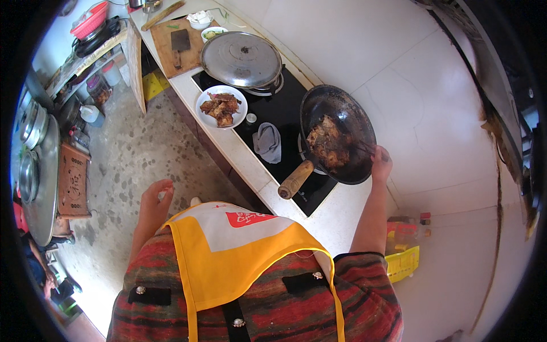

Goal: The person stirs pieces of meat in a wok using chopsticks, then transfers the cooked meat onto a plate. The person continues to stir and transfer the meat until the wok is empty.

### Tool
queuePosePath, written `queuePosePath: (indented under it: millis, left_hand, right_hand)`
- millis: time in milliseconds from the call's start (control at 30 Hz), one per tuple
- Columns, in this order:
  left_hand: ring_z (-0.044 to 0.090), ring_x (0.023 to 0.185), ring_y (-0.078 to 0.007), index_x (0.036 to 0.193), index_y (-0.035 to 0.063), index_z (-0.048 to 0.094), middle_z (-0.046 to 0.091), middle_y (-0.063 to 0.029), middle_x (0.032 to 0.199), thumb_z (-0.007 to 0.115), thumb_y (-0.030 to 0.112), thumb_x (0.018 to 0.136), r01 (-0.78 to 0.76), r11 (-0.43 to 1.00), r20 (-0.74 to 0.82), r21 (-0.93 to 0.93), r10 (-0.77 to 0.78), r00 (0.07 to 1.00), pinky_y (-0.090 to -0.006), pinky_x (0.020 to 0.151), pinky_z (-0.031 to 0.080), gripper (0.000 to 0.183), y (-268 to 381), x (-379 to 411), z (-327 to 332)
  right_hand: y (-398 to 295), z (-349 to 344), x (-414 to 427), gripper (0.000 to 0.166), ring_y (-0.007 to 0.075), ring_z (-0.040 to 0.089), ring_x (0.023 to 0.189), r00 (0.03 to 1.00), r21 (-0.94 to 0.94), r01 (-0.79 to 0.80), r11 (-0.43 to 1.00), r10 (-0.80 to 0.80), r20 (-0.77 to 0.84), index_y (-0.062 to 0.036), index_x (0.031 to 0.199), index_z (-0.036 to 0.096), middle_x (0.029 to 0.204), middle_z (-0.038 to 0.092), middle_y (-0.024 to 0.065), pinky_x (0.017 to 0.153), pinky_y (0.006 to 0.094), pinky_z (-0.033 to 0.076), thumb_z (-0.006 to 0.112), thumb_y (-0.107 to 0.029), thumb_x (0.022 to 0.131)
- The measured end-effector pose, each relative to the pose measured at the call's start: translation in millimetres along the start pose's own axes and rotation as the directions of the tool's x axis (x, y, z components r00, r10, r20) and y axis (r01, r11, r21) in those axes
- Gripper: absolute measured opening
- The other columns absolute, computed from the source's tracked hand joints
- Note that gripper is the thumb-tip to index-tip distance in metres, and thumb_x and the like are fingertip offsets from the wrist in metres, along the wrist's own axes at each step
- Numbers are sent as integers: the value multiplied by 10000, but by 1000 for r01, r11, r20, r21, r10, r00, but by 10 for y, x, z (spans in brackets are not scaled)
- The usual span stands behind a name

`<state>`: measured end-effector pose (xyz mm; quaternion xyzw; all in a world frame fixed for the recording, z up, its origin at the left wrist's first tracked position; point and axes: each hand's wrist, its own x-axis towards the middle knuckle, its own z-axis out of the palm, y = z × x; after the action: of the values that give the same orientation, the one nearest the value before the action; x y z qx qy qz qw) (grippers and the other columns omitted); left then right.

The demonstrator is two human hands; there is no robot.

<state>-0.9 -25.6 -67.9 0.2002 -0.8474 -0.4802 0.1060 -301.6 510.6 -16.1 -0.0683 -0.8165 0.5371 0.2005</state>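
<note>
My right hand (381, 161) grips the end of what looks like chopsticks at the right rim of a black wok (348, 107); their thin dark shafts reach inside. Browned food pieces (327, 143) lie in the wok, which sits on a stove burner with its wooden handle (295, 179) towards me. My left hand (157, 196) is raised over the floor in front of the counter, fingers slightly curled and holding nothing. A folded grey cloth (268, 143) lies on the black glass stovetop (284, 115). Left of it, a white bowl (242, 115) holds browned pieces.
A large metal lid (241, 60) covers the far burner. Beyond are a cleaver (180, 40) on a wooden cutting board (160, 32) and small bowls of food. Condiments in a yellow basket (402, 264) stand at right. Another person (49, 278) is partly visible at lower left.
</note>
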Motion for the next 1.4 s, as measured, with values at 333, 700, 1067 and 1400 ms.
queuePosePath:
  millis: [333,700,1067,1400]
  left_hand:
    - [600,860,-179,1019,20,592,630,-101,927,573,105,828,0,1000,13,-23,0,1000,-272,603,442,210,25,23,21]
    - [595,852,-171,1021,18,591,630,-94,905,573,110,827,-20,999,-4,-26,20,1000,-270,615,441,215,-22,28,23]
    - [594,870,-173,1021,18,593,627,-99,927,581,93,818,25,999,10,-41,-25,1000,-268,620,446,217,5,57,43]
    - [591,865,-166,1032,18,592,628,-98,922,572,93,824,63,996,9,-59,-63,998,-265,619,442,223,-7,36,36]
  right_hand:
    - [-84,176,-51,249,122,562,834,998,66,12,998,-17,68,-30,1001,621,947,613,44,691,264,507,560,-237,878]
    - [62,278,35,228,150,579,813,998,54,-52,997,54,-45,3,930,617,902,607,75,648,277,525,573,-211,865]
    - [-47,212,-11,235,166,587,806,1000,142,-13,990,16,-19,12,940,593,908,606,80,654,289,527,577,-210,863]
    - [59,309,1,214,166,593,772,991,131,-74,989,88,-99,14,899,598,855,608,82,638,288,529,581,-195,861]
